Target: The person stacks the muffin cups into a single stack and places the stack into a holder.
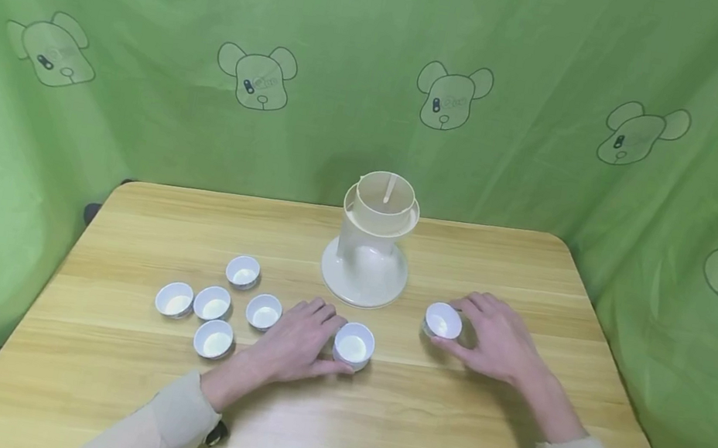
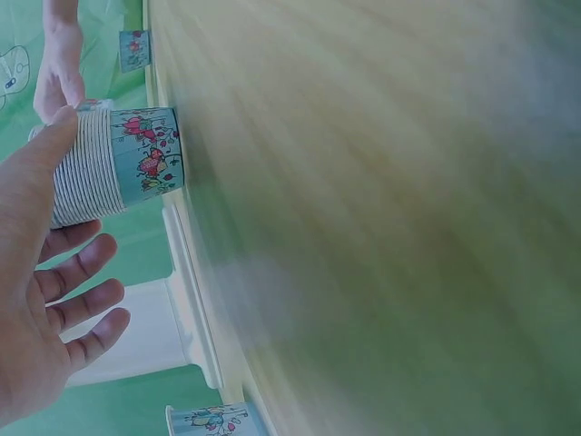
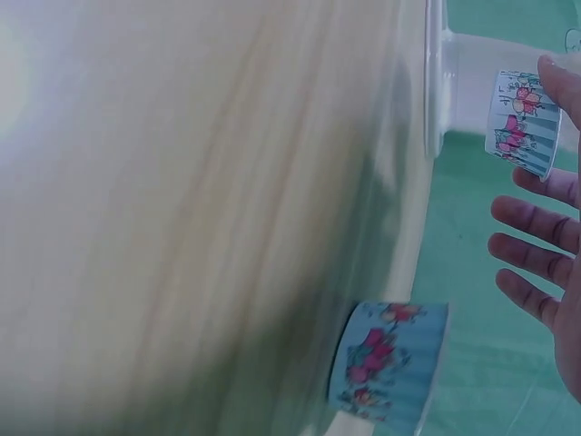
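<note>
My left hand (image 1: 301,340) grips a stack of paper cups (image 2: 100,168), its thumb on one side and index finger on the other. The other fingers extend free. The stack's base is at or near the tabletop. Its top cup (image 1: 354,344) faces up, white inside. To the right, my right hand (image 1: 499,340) pinches one paper cup (image 3: 525,123) between thumb and index finger. That cup is off the table, mouth up, light blue with a red printed pattern. Another printed cup (image 3: 390,363) stands below the right hand, hidden from the head view.
Several white-lined cups (image 1: 212,303) stand apart on the wooden table (image 1: 114,389), left of the left hand. A cream-coloured stand with a cylindrical top (image 1: 383,204) and round base (image 1: 364,280) is at the back centre. Green curtains (image 1: 363,21) surround the table's back and sides.
</note>
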`<state>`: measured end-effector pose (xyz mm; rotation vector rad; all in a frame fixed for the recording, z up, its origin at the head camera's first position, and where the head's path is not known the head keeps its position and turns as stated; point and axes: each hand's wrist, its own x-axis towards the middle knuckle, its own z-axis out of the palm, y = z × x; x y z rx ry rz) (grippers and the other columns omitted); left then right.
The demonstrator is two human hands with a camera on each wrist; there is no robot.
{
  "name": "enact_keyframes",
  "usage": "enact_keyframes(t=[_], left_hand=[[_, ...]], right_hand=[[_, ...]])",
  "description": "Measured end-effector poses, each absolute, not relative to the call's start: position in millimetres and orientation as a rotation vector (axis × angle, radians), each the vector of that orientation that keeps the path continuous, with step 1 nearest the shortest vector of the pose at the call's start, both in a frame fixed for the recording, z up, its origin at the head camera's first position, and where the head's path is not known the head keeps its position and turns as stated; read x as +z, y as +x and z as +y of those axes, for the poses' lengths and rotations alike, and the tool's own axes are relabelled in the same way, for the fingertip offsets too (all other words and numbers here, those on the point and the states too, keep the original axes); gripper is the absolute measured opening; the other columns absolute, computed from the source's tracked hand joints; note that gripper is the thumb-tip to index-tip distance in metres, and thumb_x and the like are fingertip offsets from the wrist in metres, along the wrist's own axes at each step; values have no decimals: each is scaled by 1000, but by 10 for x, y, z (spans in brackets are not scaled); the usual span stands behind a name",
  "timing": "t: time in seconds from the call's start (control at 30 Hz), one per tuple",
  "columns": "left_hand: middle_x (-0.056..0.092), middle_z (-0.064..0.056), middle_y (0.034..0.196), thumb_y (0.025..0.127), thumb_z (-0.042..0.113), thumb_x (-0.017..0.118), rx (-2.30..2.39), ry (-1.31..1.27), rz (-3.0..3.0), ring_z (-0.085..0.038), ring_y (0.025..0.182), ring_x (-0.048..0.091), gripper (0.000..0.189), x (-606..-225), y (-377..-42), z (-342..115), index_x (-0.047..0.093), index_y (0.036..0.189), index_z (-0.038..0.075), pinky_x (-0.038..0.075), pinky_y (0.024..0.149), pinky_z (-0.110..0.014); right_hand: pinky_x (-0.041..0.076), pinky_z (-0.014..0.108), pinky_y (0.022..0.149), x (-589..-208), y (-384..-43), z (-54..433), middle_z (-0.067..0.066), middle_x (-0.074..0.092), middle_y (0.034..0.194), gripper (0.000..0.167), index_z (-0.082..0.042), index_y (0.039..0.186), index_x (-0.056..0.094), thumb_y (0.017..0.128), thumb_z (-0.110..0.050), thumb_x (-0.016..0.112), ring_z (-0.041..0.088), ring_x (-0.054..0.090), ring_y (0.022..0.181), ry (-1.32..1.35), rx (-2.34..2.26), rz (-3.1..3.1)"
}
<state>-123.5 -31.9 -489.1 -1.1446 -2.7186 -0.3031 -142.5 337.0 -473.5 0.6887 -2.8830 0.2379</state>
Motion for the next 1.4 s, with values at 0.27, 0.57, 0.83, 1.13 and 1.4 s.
enact_keyframes(t=[0.27,0.57,0.83,1.13,1.4], left_hand=[[70,-3,115,91,76,63,-306,-1142,-2734,-19,108,63,72,-4898,-1240,-311,68,125,13,58,89,-33],[70,-2,114,91,76,62,-287,-1144,-2743,-19,108,63,73,-4884,-1245,-315,68,126,13,58,89,-33],[71,-2,113,91,75,63,-274,-1156,-2724,-19,107,63,72,-4871,-1244,-316,68,126,13,58,88,-33],[71,-2,112,91,75,63,-283,-1151,-2726,-19,106,62,71,-4891,-1241,-312,68,125,13,58,87,-33],[71,0,110,91,74,64,-269,-1157,-2718,-18,105,62,69,-4869,-1230,-311,68,125,14,57,86,-32]], right_hand=[[57,59,97,-4657,-1415,3212,13,72,125,72,-12,130,69,82,-64,81,35,68,115,713,272,-2893],[57,56,99,-4550,-1415,3018,10,72,125,75,-11,130,69,83,-68,77,32,68,116,799,289,-2864],[57,53,101,-4498,-1413,2850,6,73,122,71,-14,128,70,84,-69,76,29,68,116,893,298,-2820],[59,46,96,-4418,-1358,2682,0,73,120,68,-19,127,70,80,-67,80,22,67,113,966,353,-2762],[59,45,97,-4432,-1316,2544,0,73,123,68,-19,129,70,79,-64,83,21,67,113,1035,407,-2721]])
